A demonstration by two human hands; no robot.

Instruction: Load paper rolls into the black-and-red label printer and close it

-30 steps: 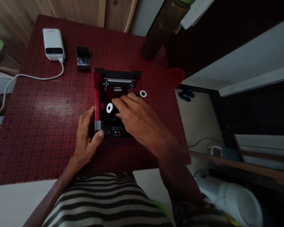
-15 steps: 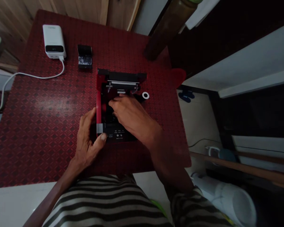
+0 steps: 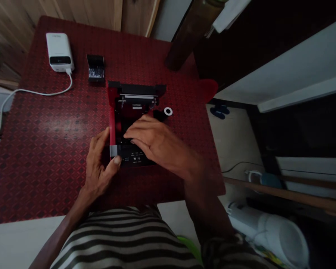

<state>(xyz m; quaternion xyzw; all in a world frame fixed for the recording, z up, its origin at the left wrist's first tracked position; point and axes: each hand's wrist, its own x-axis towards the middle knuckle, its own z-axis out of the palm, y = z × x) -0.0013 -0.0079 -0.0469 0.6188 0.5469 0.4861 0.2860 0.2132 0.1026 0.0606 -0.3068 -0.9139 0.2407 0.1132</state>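
A red and black printer-like machine lies on the table with its lid raised at the back, showing a roller and a white strip. My left hand grips its front left corner, thumb on the front panel and fingers along the red side wall. Over the open bay, my right hand reaches in with fingers bent and pressed together near the front panel. Whatever its fingertips hold or touch is hidden. Just right of the machine is a black roll with a white ring-shaped end.
On the red patterned table a white power bank sits at the far left, its white cable running off the left edge. Near it is a small black case. A tall dark bottle stands at the back right.
My right hand has drawn toward the front of the bay, uncovering more of its back part. My left hand keeps its place on the corner. The whole view has shifted slightly.
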